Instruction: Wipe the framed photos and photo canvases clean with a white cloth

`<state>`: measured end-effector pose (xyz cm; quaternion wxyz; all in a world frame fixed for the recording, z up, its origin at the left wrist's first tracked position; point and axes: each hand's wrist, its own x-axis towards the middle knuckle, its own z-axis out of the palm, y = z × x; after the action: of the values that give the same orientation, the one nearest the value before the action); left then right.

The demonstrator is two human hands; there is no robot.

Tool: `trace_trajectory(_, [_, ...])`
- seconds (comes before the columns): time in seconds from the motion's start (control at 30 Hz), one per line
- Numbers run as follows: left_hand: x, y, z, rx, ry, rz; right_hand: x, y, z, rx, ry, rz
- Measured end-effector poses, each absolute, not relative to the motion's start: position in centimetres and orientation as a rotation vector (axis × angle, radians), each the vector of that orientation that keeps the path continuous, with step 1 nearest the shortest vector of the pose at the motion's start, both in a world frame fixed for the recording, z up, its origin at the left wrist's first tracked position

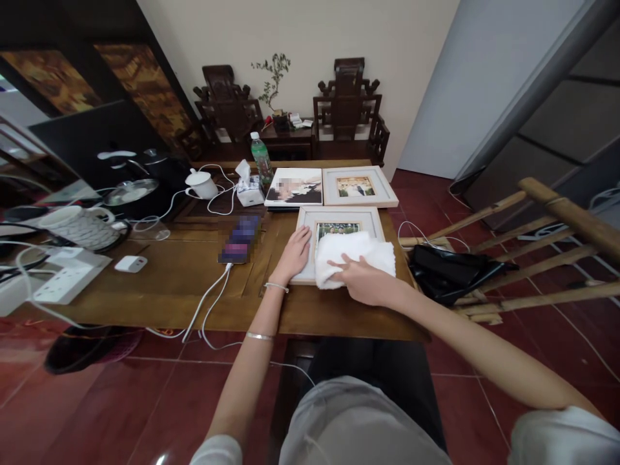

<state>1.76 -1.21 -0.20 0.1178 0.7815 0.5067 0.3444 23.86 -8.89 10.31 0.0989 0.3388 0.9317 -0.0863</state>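
Observation:
A light wooden picture frame (306, 217) with a photo in it lies flat on the wooden table in front of me. My left hand (294, 254) rests on the frame's left side, fingers stretched out along its edge. A white towel (356, 248), bunched up, covers the lower right part of the frame. My right hand (363, 279) grips the towel and presses it on the frame; some fingers are tucked in its folds. Behind lie a second picture frame (385, 184) and a white-topped panel with a dark picture (294, 187).
Left of the frame are a phone (238, 242) on a charging cable, a tissue box (250, 190), a green-labelled bottle (261, 159) and a lidded white cup (201, 185). A patterned mug (80, 226) and power strip (70, 274) stand further left. A bamboo rack (537, 239) is at the right.

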Motion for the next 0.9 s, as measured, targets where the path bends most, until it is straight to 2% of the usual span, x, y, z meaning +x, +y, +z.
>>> trace_trajectory(0.17, [2.2, -1.6, 0.6, 2.156, 1.484, 1.043, 22.3, -9.6, 9.8, 0.949, 2.842, -0.162])
trace_trajectory(0.43, [2.2, -1.9, 0.9, 1.935, 1.446, 1.101, 18.4, -4.5, 6.8, 1.066, 2.877, 0.074])
trace_trajectory(0.57, [2.2, -1.8, 0.9, 1.942, 1.433, 1.088, 17.5, -1.7, 6.6, 1.180, 2.906, 0.210])
trace_trajectory(0.9, [1.7, -1.4, 0.0, 2.138, 1.415, 1.074, 17.5, 2.5, 6.4, 1.498, 2.791, 0.253])
